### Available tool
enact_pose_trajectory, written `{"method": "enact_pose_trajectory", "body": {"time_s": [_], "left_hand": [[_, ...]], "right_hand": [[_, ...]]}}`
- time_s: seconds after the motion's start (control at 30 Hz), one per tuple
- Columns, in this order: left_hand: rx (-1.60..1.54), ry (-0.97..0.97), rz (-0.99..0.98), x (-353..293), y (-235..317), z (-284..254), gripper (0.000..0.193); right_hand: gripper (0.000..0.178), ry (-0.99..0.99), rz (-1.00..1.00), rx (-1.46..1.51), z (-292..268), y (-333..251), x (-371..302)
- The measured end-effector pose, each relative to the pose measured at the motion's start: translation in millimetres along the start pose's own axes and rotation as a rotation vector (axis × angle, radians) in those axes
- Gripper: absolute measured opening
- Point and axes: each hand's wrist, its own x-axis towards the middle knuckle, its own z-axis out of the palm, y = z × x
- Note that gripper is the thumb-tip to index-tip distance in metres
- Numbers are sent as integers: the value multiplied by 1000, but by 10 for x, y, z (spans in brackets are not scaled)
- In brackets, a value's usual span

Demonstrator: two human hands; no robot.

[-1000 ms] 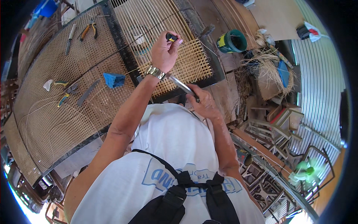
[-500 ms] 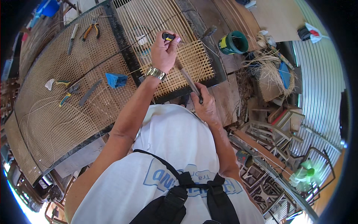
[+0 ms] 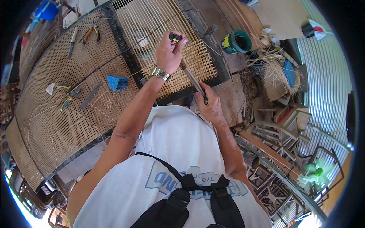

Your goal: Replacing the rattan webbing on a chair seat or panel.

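Note:
In my left hand [image 3: 169, 53], fingers closed, is a black-and-yellow tool handle [image 3: 175, 37], its end showing above the fist and the rest hidden below. The fist is over a rattan cane panel [image 3: 190, 72], densely woven at its near end, with loose parallel strands [image 3: 146, 17] farther off. My right hand [image 3: 210, 103] grips the dark lower end of a long, slim tool with a greyish shaft [image 3: 193, 80]. That shaft slants up and left toward my left wrist, where its far end is partly hidden. A dark frame [image 3: 178, 94] borders the panel.
To the left, a woven cane surface [image 3: 49, 106] carries a blue block [image 3: 117, 82], a curved blade [image 3: 92, 95], pliers [image 3: 91, 33], a second pair [image 3: 70, 97] and a knife [image 3: 73, 42]. Rightward are a green bucket [image 3: 236, 41], a hammer-like tool [image 3: 210, 31], cane scraps [image 3: 279, 68] and stacked chair frames [image 3: 281, 131].
The slim tool's upper end, blurred before, is now sharper, and its shaft has shifted very slightly. Both hands keep their grips and have hardly moved.

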Motion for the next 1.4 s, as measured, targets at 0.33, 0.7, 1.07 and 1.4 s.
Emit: {"method": "enact_pose_trajectory", "body": {"time_s": [0.33,0.7,1.07,1.4], "left_hand": [[-56,-12,-34,25,128,9,20],[103,-45,48,-7,19,125,25],[14,-39,-114,-45,43,-39,23],[146,-94,-32,-58,131,48,21]], "right_hand": [[39,100,90,-54,-85,-5,-30],[38,302,14,-77,-260,-5,88],[36,96,159,125,-213,-69,-310],[40,-104,82,1,-174,8,-26]]}}
